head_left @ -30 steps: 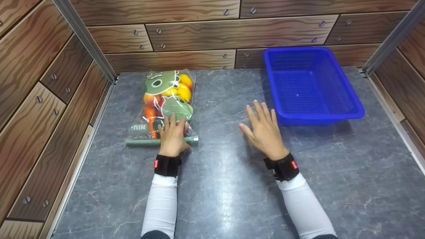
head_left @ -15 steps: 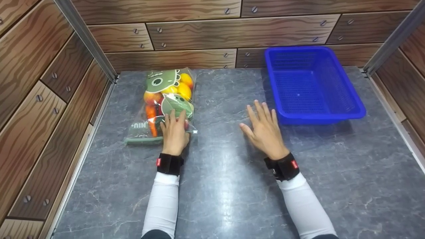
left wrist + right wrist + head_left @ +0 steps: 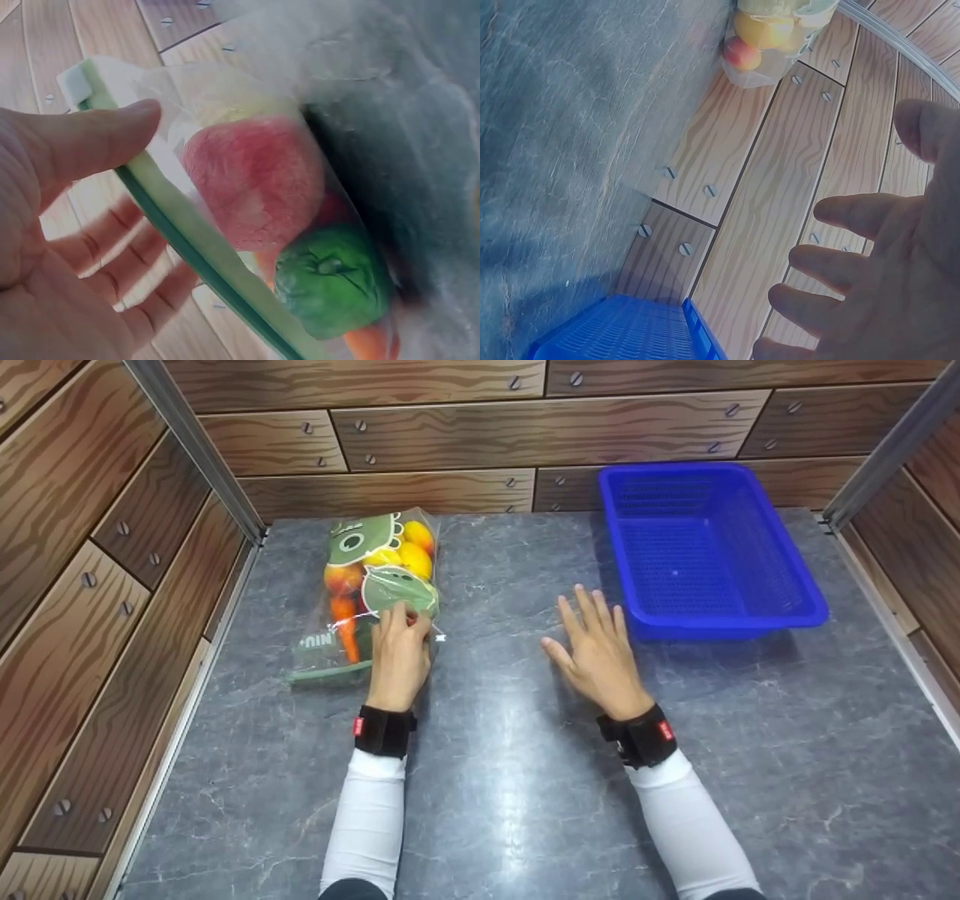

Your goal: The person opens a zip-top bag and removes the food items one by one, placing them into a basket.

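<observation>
A clear zip bag (image 3: 352,544) with green cartoon prints lies at the left of the table, filled with fruit and vegetables. An orange carrot (image 3: 345,628) and yellow fruit (image 3: 415,561) show through it. My left hand (image 3: 400,667) pinches the zip edge near its right end and lifts it. In the left wrist view the thumb lies over the green zip strip (image 3: 184,244), near the white slider (image 3: 75,86). A green bell pepper (image 3: 334,281) and a pinkish-red round item (image 3: 259,180) sit inside. My right hand (image 3: 600,667) rests with spread fingers, palm down, holding nothing.
A blue plastic basket (image 3: 724,624) stands at the back right, just beyond the right hand. Wood-patterned panels (image 3: 435,439) wall in the grey marbled table (image 3: 502,780) at the back and both sides.
My left hand has slid to the bag's zip edge, closed its fingers on it and raised the right end, with the slider moving up and away. The right hand has stayed still.
</observation>
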Demonstrator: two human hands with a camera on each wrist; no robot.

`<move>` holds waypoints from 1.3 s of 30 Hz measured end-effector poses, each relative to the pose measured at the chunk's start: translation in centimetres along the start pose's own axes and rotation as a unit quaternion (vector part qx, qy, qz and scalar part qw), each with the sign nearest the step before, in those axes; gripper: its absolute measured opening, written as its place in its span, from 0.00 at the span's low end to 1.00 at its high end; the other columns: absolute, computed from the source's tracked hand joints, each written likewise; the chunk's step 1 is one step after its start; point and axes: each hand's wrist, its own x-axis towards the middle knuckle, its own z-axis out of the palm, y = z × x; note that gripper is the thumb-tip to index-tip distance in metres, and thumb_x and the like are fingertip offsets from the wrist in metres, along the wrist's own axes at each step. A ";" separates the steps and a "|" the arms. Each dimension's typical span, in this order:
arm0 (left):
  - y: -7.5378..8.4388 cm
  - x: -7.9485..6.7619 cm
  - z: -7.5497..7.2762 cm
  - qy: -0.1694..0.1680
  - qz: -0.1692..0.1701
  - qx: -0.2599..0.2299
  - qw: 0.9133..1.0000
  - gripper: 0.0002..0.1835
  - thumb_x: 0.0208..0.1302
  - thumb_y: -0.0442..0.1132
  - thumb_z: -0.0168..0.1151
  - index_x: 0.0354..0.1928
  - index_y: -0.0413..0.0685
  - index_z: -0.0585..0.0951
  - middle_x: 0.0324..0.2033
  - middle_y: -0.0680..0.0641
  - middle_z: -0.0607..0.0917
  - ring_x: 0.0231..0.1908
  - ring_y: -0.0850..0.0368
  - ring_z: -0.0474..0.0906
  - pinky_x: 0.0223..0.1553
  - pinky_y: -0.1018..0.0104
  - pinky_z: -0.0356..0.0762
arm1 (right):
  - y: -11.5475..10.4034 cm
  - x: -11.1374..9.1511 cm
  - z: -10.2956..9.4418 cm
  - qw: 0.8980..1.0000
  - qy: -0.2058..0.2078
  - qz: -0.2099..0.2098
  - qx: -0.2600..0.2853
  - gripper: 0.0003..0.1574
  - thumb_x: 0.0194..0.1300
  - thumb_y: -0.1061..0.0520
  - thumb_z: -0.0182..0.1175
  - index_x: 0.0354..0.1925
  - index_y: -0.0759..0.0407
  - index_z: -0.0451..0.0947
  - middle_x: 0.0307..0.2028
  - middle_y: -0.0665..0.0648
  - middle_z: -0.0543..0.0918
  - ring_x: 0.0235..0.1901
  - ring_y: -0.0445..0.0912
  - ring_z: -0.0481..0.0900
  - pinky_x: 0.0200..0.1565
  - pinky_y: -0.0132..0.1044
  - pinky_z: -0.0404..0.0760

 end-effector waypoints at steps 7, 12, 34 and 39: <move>0.8 0.2 -0.1 0.018 0.044 -0.014 0.999 0.04 0.65 0.25 0.60 0.38 0.39 0.81 0.42 0.41 0.81 0.45 0.41 0.79 0.46 0.47 0.78 | -0.1 0.0 0.1 1.000 0.003 -0.006 0.005 0.43 0.78 0.40 0.54 0.78 0.64 0.60 0.79 0.69 0.54 0.80 0.64 0.45 0.78 0.63 0.38; 1.1 0.3 0.2 0.022 0.066 -0.021 0.997 0.06 0.63 0.23 0.55 0.37 0.39 0.76 0.37 0.41 0.81 0.42 0.40 0.80 0.44 0.47 0.77 | -0.1 0.1 0.1 1.000 0.007 -0.010 0.006 0.43 0.78 0.41 0.54 0.77 0.65 0.60 0.79 0.69 0.55 0.79 0.64 0.47 0.78 0.63 0.39; 5.9 -0.1 -0.1 -0.120 0.146 -0.162 0.969 0.03 0.70 0.28 0.61 0.39 0.42 0.77 0.34 0.43 0.88 0.37 0.47 0.86 0.39 0.56 0.84 | -1.1 0.2 0.6 0.944 0.112 -0.258 0.170 0.36 0.56 0.68 0.74 0.63 0.70 0.77 0.64 0.68 0.78 0.63 0.63 0.78 0.66 0.50 0.75; 6.8 -0.3 -0.2 -0.149 0.157 -0.201 0.955 0.04 0.73 0.30 0.59 0.44 0.45 0.81 0.41 0.44 0.90 0.42 0.50 0.87 0.45 0.60 0.85 | -1.4 0.2 1.1 0.934 0.106 -0.281 0.192 0.32 0.53 0.72 0.74 0.58 0.71 0.81 0.60 0.70 0.81 0.60 0.64 0.80 0.63 0.51 0.78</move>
